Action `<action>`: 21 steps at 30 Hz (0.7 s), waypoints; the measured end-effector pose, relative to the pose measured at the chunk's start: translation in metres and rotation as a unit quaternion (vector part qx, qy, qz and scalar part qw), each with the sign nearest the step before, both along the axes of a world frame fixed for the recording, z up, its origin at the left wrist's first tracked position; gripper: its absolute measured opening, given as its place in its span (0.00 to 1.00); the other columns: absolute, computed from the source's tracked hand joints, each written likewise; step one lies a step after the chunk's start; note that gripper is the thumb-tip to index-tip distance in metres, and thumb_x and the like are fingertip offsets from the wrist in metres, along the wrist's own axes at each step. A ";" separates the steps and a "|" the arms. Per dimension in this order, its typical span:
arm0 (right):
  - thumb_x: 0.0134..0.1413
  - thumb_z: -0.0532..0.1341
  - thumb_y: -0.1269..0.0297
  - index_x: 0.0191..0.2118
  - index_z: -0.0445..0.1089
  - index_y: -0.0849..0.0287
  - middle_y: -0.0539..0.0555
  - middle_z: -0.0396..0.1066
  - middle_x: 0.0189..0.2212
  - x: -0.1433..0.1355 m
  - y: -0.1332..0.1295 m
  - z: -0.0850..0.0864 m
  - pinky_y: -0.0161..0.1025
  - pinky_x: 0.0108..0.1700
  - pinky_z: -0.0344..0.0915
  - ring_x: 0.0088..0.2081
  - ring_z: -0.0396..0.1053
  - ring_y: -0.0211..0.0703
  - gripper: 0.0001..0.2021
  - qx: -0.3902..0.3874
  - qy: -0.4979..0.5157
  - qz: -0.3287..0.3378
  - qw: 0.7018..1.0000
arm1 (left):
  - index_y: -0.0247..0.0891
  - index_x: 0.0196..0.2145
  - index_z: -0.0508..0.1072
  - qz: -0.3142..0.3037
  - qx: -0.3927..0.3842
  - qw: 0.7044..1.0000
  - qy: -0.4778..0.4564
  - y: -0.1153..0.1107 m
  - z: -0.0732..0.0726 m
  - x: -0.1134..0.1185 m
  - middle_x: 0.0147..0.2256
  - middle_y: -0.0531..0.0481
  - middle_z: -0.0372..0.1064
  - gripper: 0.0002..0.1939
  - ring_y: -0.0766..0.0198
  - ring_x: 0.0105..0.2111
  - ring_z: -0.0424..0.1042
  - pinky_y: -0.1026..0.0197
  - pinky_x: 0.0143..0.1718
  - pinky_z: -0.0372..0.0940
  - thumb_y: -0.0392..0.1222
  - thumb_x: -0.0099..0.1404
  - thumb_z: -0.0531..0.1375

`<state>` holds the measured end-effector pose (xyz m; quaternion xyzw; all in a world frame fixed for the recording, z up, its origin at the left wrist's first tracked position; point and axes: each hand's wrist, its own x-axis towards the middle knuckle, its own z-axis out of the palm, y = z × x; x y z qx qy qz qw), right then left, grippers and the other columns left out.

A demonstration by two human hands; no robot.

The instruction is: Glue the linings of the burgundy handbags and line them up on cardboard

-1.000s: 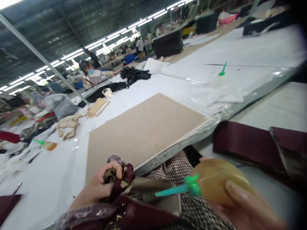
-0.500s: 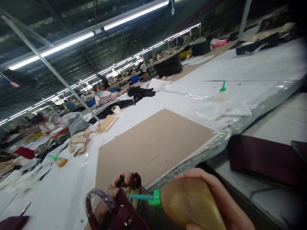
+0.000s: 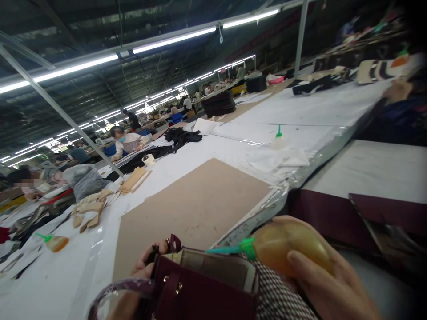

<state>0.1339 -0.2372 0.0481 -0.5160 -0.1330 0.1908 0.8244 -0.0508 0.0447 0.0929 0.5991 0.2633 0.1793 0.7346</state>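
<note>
My right hand (image 3: pixel 328 271) is wrapped round a glue bottle (image 3: pixel 278 244) of amber liquid with a green collar and a thin teal nozzle. The nozzle tip lies over the upper edge of a burgundy handbag (image 3: pixel 207 284); whether it touches cannot be made out. My left hand (image 3: pixel 148 262) grips the bag at its far end, fingers curled over the edge near a strap with metal fittings. A plastic-wrapped handle (image 3: pixel 123 289) arches out at the left. The bag's lining faces up, and its lower part is cut off by the frame.
A brown board (image 3: pixel 196 204) lies on the white table (image 3: pixel 76 271). Another glue bottle (image 3: pixel 56 243) rests at left; a green-tipped bottle (image 3: pixel 279 138) stands farther back. Burgundy panels (image 3: pixel 320 213) lie at right. Tan pieces (image 3: pixel 91 206) and black fabric (image 3: pixel 182 137) are scattered beyond. Co-workers sit at the far tables.
The bag has turned and come up, showing more of its front and lining. The bottle has risen with my right hand, its nozzle now over the bag's top edge. The camera view has swung right.
</note>
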 end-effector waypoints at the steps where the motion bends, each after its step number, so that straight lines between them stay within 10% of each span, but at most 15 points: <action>1: 0.50 0.72 0.49 0.57 0.68 0.43 0.55 0.77 0.39 0.000 -0.004 0.005 0.41 0.23 0.72 0.30 0.73 0.54 0.28 -0.040 -0.031 0.005 0.999 | 0.43 0.32 0.74 -0.014 -0.011 1.000 -0.005 0.000 -0.001 0.002 0.27 0.57 0.68 0.16 0.70 0.20 0.64 0.68 0.21 0.60 0.43 0.49 0.76; 7: 0.47 0.73 0.49 0.53 0.70 0.45 0.52 0.76 0.45 -0.011 -0.004 0.030 0.38 0.41 0.75 0.43 0.75 0.54 0.27 -0.108 -0.069 0.012 0.992 | 0.42 0.32 0.70 -0.087 -0.025 0.996 -0.018 -0.003 -0.006 0.011 0.31 0.58 0.67 0.18 0.75 0.21 0.61 0.72 0.22 0.59 0.42 0.51 0.76; 14: 0.47 0.74 0.49 0.55 0.67 0.47 0.54 0.75 0.49 -0.019 0.003 0.016 0.39 0.41 0.76 0.46 0.75 0.56 0.30 -0.082 -0.068 0.024 0.994 | 0.41 0.35 0.68 -0.116 -0.066 0.990 -0.047 -0.016 -0.006 0.020 0.32 0.54 0.68 0.22 0.70 0.26 0.68 0.70 0.26 0.60 0.48 0.53 0.76; 21: 0.55 0.71 0.52 0.53 0.70 0.44 0.53 0.74 0.45 0.003 0.008 0.004 0.39 0.31 0.73 0.37 0.72 0.50 0.21 0.063 0.014 -0.154 0.986 | 0.41 0.34 0.69 -0.103 -0.052 0.993 -0.034 -0.018 -0.011 0.025 0.31 0.55 0.70 0.22 0.75 0.20 0.62 0.72 0.22 0.54 0.51 0.51 0.76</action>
